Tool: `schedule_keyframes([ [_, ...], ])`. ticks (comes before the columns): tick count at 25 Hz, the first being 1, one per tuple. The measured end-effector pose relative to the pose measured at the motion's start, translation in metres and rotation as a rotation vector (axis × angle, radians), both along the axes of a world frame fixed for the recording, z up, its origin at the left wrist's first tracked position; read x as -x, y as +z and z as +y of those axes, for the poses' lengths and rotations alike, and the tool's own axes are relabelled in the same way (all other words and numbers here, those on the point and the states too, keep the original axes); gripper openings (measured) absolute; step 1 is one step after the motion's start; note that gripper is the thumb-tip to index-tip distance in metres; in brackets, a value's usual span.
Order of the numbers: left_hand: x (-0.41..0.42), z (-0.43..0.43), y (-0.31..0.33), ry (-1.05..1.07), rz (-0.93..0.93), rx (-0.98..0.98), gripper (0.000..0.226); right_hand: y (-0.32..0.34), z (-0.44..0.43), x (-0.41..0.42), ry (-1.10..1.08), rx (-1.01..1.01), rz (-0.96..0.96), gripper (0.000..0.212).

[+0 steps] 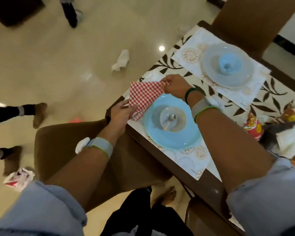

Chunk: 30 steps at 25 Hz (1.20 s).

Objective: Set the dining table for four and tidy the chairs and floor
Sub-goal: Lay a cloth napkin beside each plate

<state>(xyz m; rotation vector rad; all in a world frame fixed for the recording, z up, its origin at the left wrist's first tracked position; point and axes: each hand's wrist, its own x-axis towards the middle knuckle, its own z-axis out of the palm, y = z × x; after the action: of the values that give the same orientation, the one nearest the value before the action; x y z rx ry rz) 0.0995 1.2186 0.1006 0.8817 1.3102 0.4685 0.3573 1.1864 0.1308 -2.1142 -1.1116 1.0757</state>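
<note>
A red-and-white checked napkin [143, 96] is stretched between my two hands over the table's left edge. My left hand [122, 113] pinches its near corner and my right hand [174, 86] pinches its far corner. Just below it, a blue plate [186, 140] sits on a patterned placemat [194, 159] and carries a small clear bowl [177, 120] with a spoon [170, 120] inside. Farther along, a grey plate [228, 77] holds a blue cup [227, 63] on a second placemat [191, 53].
A brown chair [61, 150] stands under my left arm, another chair [250, 19] at the table's far end. Crumpled white tissue [120, 61], a plastic wrapper [19, 178] and a pink scrap [75, 120] lie on the floor. Snack packets [252, 128] clutter the table's right. Other people's feet are at left.
</note>
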Motion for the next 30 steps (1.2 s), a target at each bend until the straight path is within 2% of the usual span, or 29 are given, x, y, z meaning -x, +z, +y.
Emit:
schedule_keyframes([
  [3, -0.006, 0.010, -0.027, 0.016, 0.136, -0.123, 0.033, -0.033, 0.050, 0.009, 0.055, 0.030, -0.139, 0.025],
  [6, -0.014, 0.018, -0.033, -0.084, 0.364, -0.312, 0.032, -0.054, 0.069, 0.010, 0.043, 0.083, -0.177, 0.027],
  [9, -0.018, 0.022, -0.032, -0.216, 0.561, -0.412, 0.033, -0.065, 0.068, 0.004, 0.047, 0.105, -0.223, 0.029],
  [11, -0.015, 0.023, -0.036, -0.266, 0.645, -0.436, 0.042, -0.066, 0.065, 0.002, 0.029, 0.121, -0.227, 0.032],
  [14, -0.011, 0.021, -0.034, -0.316, 0.724, -0.425, 0.061, -0.059, 0.054, 0.000, -0.063, 0.089, -0.241, 0.048],
  [17, -0.008, 0.017, -0.024, -0.357, 0.809, -0.667, 0.059, -0.045, 0.034, 0.000, -0.128, -0.014, -0.295, 0.045],
  [20, -0.025, 0.008, -0.003, -0.474, 0.774, -0.933, 0.044, -0.025, -0.011, -0.010, -0.205, -0.070, -0.330, 0.037],
  [23, -0.061, -0.017, 0.022, -0.595, 0.572, -1.104, 0.025, -0.009, -0.080, -0.017, -0.327, -0.099, -0.348, 0.027],
  [25, -0.090, -0.055, 0.035, -0.716, 0.415, -1.197, 0.020, 0.000, -0.147, -0.021, -0.456, -0.102, -0.373, 0.024],
  [27, -0.116, -0.097, 0.046, -0.827, 0.334, -1.202, 0.020, 0.000, -0.211, -0.019, -0.578, -0.107, -0.398, 0.022],
  [30, -0.149, -0.179, 0.055, -1.037, 0.227, -1.097, 0.023, -0.002, -0.317, -0.010, -0.730, -0.032, -0.455, 0.018],
])
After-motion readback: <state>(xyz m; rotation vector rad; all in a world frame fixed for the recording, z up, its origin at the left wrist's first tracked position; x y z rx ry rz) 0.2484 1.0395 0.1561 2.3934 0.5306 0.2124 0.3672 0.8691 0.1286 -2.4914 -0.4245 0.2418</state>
